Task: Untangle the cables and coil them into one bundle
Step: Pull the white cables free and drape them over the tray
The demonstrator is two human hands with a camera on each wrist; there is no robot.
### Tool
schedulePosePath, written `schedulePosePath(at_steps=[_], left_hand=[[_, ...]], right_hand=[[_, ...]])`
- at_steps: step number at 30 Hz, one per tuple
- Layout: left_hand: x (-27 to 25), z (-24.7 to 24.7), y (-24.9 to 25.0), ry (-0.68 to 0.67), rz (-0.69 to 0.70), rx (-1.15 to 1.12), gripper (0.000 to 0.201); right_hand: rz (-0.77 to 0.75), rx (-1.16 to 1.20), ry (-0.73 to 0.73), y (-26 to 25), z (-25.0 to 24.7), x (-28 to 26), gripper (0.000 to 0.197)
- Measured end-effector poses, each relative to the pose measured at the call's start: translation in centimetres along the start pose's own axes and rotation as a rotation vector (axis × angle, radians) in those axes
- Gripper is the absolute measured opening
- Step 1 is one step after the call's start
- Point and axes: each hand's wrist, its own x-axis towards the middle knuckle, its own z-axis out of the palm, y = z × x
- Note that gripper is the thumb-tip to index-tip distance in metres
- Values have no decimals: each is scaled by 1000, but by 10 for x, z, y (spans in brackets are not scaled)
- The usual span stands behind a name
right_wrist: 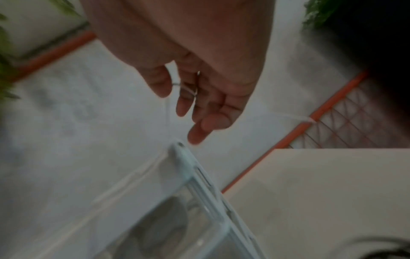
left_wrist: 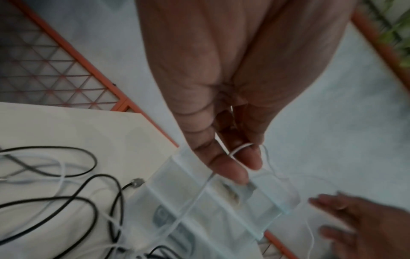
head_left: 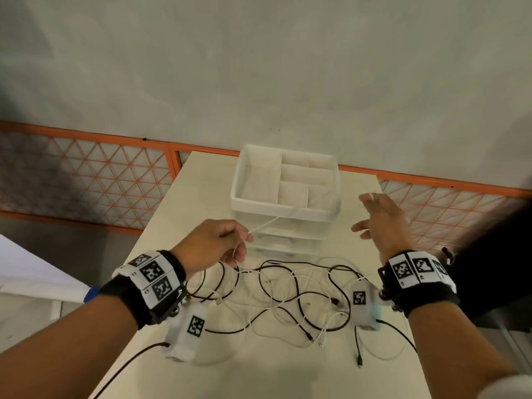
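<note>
A tangle of black and white cables lies on the cream table in front of me. My left hand is raised over it and pinches a thin white cable between thumb and fingers. In the left wrist view the white cable loops over a fingertip of my left hand. The cable runs across the organizer to my right hand, whose fingers are spread. In the right wrist view the white cable lies across the loosely straight fingers of my right hand.
A white divided organizer on clear drawers stands at the back middle of the table, just beyond both hands. An orange mesh fence runs behind the table. A dark object sits off the right edge. Loose plug ends lie near the front.
</note>
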Motion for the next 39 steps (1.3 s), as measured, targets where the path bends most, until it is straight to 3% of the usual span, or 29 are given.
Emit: schedulePosePath(at_steps=[2, 4, 6, 8, 9, 11, 13, 15, 17, 19, 22, 24, 26, 28, 29, 33, 35, 39], left_hand=[[-3, -1, 10, 35, 63, 55, 20], [-6, 0, 15, 53, 114, 96, 20], [-8, 6, 16, 34, 132, 81, 20], [-9, 17, 17, -14, 149, 61, 20], [-9, 23, 16, -36, 160, 50, 19], [-10, 32, 13, -60, 168, 45, 20], [-11, 34, 0, -76, 138, 125, 20], [-15, 34, -21, -116, 54, 262, 23], [-19, 35, -45, -141, -42, 389, 32], [-26, 36, -66, -116, -119, 456, 33], [-30, 30, -88, 7, -179, 432, 35], [-29, 24, -90, 111, -212, 345, 35], [-29, 19, -81, 195, -206, 251, 34], [-27, 17, -68, 231, -168, 197, 36], [-26, 16, -62, 231, -157, 162, 34], [-25, 9, -46, 229, -156, 69, 31], [-26, 5, -42, 231, -154, 8, 32], [-31, 9, -23, 166, -44, 26, 31]], right_hand=[[42, -199, -103, 14, -1, 3, 60], [13, -373, -9, 15, 1, -14, 80], [-152, -288, 39, 3, 11, -44, 76], [-314, -200, -175, -9, 32, -74, 67], [-370, -231, -299, -9, 44, -83, 51], [-356, -351, -379, -5, 61, -83, 9], [-254, -436, -357, 10, 62, -69, 25], [-187, -473, -252, 27, 54, -56, 20], [-205, -413, -135, 45, 47, -49, 10], [-261, -364, -110, 58, 48, -54, 19], [-284, -435, -191, 88, 64, -71, 55], [-279, -512, -314, 110, 81, -87, 45], [-258, -629, -576, 126, 103, -106, 27], [-205, -761, -792, 134, 125, -122, 28], [-187, -807, -827, 136, 133, -127, 31], [-263, -969, -787, 128, 155, -132, 17], [-281, -1009, -794, 115, 153, -131, 22], [-401, -658, -700, 67, 135, -117, 12]])
